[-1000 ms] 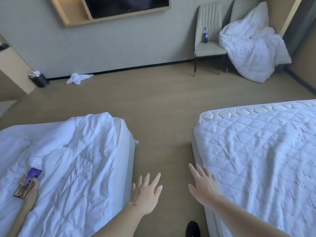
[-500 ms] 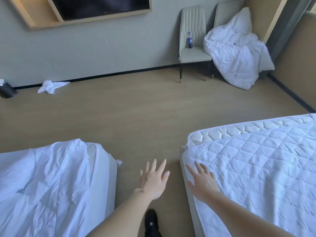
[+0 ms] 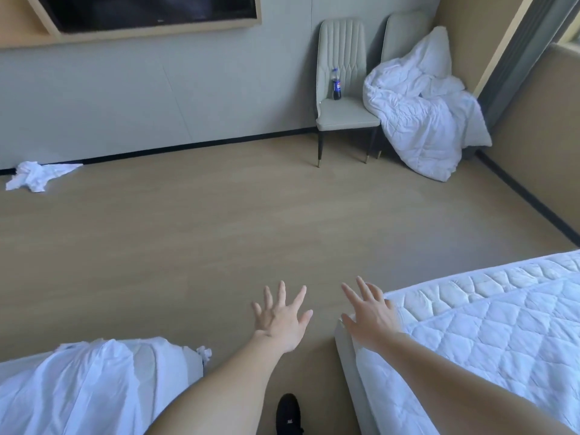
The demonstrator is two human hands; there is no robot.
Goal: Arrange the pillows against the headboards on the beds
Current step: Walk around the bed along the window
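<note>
Head view: left hand (image 3: pixel 282 321) and right hand (image 3: pixel 370 312) reach forward with fingers spread, holding nothing. Right hand hangs over the quilted bed's (image 3: pixel 502 334) corner; the left, above bare floor (image 3: pixel 188 246).

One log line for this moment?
left hand: open, empty | right hand: open, empty | bedding heap: on far chair | pillows: not placed

Bottle label: the bottle (image 3: pixel 336 84) standing on the seat of the chair (image 3: pixel 345 116) carries a round red, white and blue emblem on its blue wrap; it looks to me like a Pepsi logo, but I can read no letters on it.
Shoe mark: my black shoe (image 3: pixel 289 414), far nearer to me than the chair, bears a small white mark on its top, too blurred for me to read.
Other text: none I can read.
</note>
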